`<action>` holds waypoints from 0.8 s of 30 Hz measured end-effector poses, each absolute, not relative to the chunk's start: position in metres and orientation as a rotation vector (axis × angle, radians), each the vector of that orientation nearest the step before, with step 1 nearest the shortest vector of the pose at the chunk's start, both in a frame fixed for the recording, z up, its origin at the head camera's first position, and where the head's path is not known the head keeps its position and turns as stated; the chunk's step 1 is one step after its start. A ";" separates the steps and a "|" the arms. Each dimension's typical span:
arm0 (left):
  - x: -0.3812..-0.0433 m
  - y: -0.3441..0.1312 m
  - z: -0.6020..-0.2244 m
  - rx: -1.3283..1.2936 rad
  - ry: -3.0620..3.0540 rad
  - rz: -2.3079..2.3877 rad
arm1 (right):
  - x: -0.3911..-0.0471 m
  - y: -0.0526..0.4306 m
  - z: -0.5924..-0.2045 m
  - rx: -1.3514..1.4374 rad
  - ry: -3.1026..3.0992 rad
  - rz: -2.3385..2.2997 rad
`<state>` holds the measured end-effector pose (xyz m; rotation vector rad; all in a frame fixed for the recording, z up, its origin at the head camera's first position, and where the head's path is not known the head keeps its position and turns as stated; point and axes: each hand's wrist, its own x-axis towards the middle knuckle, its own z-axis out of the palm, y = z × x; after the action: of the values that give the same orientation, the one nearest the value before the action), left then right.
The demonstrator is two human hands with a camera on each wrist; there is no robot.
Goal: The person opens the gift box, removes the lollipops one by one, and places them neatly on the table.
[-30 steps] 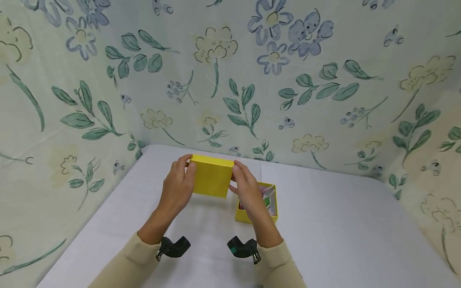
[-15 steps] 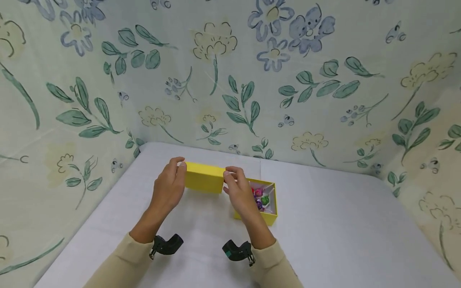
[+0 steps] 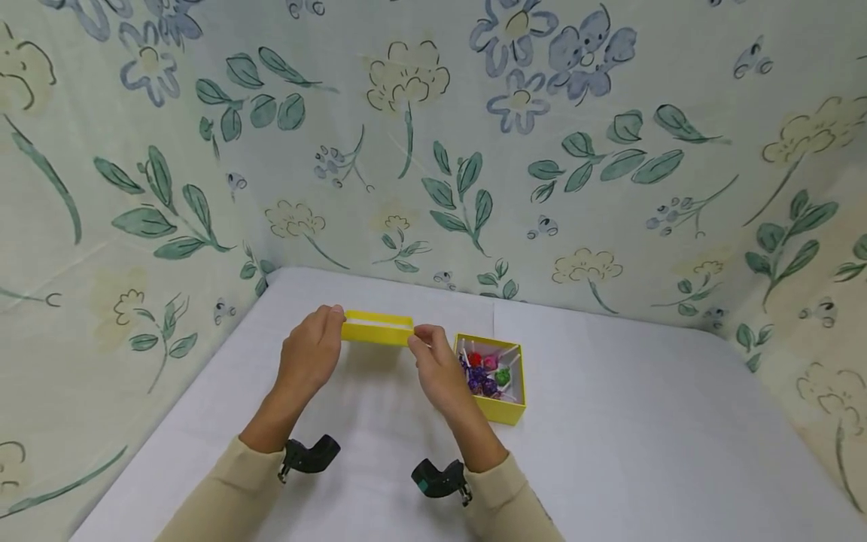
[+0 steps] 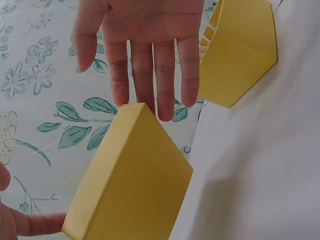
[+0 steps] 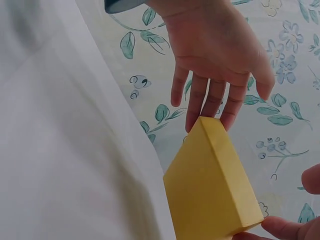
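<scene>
Yellow box lid point(image 3: 376, 333) held in the air over the white desk point(image 3: 643, 421), left of the box; as seen by the head camera, its long axis runs left to right, right end slightly nearer. Broad yellow face turned down toward the desk, white inside showing as a thin strip behind the near wall

Left hand point(image 3: 311, 350) at the lid's left end, right hand point(image 3: 439, 369) at its right end, palms facing near and inward; fingers of both straight, slightly spread, tips against the lid, thumbs raised clear in the wrist views. Forearms angle in from the near side, beige sleeves point(image 3: 223, 489) at the wrists

Yellow box point(image 3: 503, 411) on the desk, just right of the right hand, open top up; lollipops point(image 3: 482, 382) inside: purple, red, pink, green, white sticks pointing various ways
</scene>
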<state>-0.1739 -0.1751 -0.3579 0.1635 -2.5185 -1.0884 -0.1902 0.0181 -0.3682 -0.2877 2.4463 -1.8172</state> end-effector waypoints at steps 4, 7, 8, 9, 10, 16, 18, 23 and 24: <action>-0.176 -0.181 -0.365 0.195 -2.567 -1.053 | -0.191 0.013 -0.375 -0.208 2.431 -1.744; -0.175 -0.185 -0.373 0.229 -2.584 -1.065 | -0.191 0.009 -0.381 -0.176 2.427 -1.699; -0.175 -0.186 -0.377 0.242 -2.584 -1.066 | -0.191 0.008 -0.382 -0.173 2.429 -1.688; -0.175 -0.187 -0.380 0.255 -2.580 -1.065 | -0.190 0.008 -0.383 -0.171 2.432 -1.675; -0.175 -0.188 -0.383 0.268 -2.573 -1.066 | -0.190 0.007 -0.384 -0.169 2.439 -1.661; -0.178 -0.193 -0.399 0.325 -2.501 -1.104 | -0.189 0.007 -0.386 -0.186 2.502 -1.619; -0.178 -0.193 -0.403 0.367 -2.480 -1.166 | -0.189 0.007 -0.386 -0.196 2.510 -1.607; -0.177 -0.195 -0.417 0.488 -2.425 -1.338 | -0.188 0.008 -0.393 -0.234 2.470 -1.544; -0.176 -0.196 -0.420 0.499 -2.412 -1.361 | -0.189 0.007 -0.394 -0.237 2.456 -1.532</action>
<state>-0.1765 -0.1962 -0.4200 0.4993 -2.4117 -1.3611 -0.1885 0.0071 -0.3944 -0.2366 2.4563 -1.5318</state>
